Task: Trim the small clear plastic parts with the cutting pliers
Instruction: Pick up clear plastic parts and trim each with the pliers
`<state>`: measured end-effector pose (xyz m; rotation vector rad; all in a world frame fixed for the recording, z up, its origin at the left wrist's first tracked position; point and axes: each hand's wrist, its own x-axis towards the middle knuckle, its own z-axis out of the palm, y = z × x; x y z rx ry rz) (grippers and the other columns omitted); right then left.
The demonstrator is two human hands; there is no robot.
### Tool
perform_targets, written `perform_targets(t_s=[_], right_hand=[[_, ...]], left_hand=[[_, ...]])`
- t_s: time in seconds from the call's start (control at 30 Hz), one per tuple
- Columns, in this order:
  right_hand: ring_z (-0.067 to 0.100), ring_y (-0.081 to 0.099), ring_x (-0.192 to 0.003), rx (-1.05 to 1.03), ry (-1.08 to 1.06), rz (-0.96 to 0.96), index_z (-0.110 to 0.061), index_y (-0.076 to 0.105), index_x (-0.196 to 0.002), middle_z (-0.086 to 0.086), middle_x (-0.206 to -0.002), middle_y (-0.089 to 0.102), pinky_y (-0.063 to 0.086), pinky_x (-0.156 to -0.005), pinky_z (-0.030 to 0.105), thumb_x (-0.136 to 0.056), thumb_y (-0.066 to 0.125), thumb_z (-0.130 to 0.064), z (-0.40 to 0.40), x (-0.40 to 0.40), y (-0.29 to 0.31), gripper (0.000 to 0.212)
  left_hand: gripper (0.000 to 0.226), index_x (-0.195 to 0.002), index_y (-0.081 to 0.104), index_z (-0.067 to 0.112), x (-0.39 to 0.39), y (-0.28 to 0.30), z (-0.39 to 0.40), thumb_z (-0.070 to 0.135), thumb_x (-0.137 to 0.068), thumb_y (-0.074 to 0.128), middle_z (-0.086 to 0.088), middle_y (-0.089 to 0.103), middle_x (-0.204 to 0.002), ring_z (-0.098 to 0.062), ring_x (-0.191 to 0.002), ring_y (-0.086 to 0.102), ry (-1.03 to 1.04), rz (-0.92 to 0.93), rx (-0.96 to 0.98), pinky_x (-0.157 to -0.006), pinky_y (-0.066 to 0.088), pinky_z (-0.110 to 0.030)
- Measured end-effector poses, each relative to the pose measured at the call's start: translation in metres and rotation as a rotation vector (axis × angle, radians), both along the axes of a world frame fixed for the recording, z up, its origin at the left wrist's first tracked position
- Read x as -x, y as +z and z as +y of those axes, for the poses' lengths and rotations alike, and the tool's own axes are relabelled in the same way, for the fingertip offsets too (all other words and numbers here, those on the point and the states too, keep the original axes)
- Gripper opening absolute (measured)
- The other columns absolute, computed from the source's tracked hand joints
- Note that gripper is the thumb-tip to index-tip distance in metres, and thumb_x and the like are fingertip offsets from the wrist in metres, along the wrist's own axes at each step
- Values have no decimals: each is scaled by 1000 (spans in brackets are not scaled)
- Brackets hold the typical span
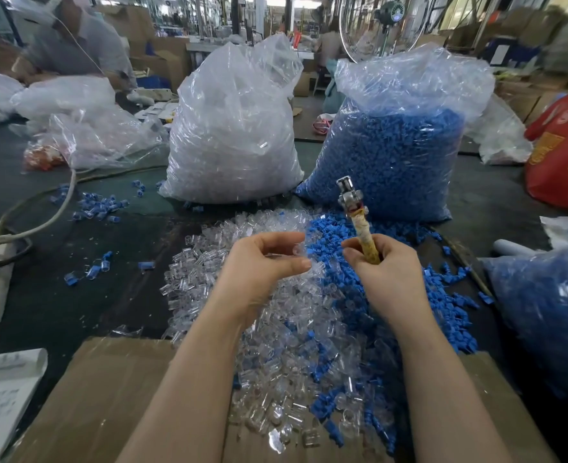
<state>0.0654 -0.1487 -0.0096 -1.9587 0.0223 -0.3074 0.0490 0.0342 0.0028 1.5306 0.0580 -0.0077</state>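
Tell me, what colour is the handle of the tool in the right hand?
Yellowish tan, seemingly wrapped in worn tape; the cutting pliers' handle shows in the head view, gripped by the right hand.

Single head-worn wide-angle view looks forward and down, close over the tabletop [75, 295], bags of parts standing beyond.

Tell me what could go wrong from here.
The right hand grips the cutting pliers with the head pointing up and away from the clear part pinched by the left hand, so a rushed cut could nip fingertips. Trimmed pieces may mix into the blue parts alongside.
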Motion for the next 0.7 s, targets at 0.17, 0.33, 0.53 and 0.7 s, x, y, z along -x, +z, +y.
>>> perform_targets(t_s=[0.17,0.33,0.53,0.7], right_hand=[[17,60,-70,-114,60,-58,-26,67,-77,-3,-77,67,49,-61,20,-87,74,-23,11,4,4,13],[22,60,-78,-158,144,-106,-31,68,-81,-2,-80,67,53,-66,26,-88,73,-21,17,9,7,13],[23,59,-78,-162,178,-133,-32,67,-78,-1,-81,66,50,-66,22,-89,72,-19,20,12,7,17],[28,56,-74,-132,186,-146,-27,65,-80,6,-78,63,48,-65,32,-89,72,-20,21,13,6,13]], left_hand=[[33,-90,74,12,0,2,-8,-4,-63,83,-2,75,-80,-9,-73,71,62,-23,44,-68,55,-17],[34,-86,80,21,0,3,-9,-2,-61,80,3,73,-78,-9,-77,69,19,66,205,-71,55,-20],[31,-87,81,21,0,4,-11,-7,-77,73,5,70,-72,-5,-68,65,20,96,188,-70,57,-20],[25,-92,76,15,0,2,-12,-4,-76,75,2,71,-74,-10,-72,64,34,61,107,-69,54,-22]])
